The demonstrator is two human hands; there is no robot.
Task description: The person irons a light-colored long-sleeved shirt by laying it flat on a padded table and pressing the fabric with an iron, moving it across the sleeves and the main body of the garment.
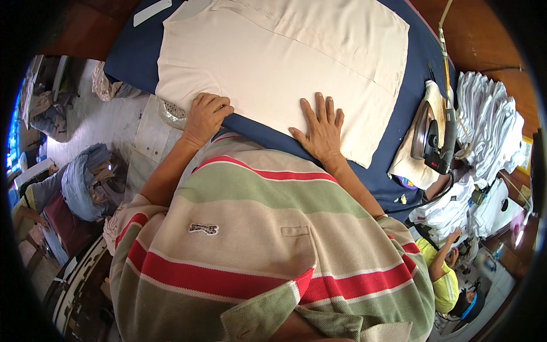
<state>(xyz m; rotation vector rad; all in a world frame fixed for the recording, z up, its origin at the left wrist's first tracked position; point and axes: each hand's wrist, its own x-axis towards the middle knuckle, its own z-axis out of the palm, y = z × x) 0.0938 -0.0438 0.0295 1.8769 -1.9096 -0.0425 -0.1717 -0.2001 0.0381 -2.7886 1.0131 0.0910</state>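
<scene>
A cream garment (273,62) lies spread over the dark blue cloth of the ironing table (383,157). At its near left edge, the curled fingers of my left hand (208,117) are closed on the garment. A silvery, beaded-looking piece (172,115) hangs beside that hand, and I cannot tell whether it belongs to the garment. My right hand (322,128) rests flat on the cream cloth near the front edge, its fingers spread and holding nothing. To the right of the garment, an iron (437,137) with a grey handle stands on a folded beige cloth (411,158).
A cord (445,45) runs down to the iron from above. Many white garments (487,119) are stacked at the right. A person in yellow (441,276) works at the lower right. Bundled clothes (88,179) sit on the left, past the pale floor (128,128). A white strip (152,12) lies on the table's far left.
</scene>
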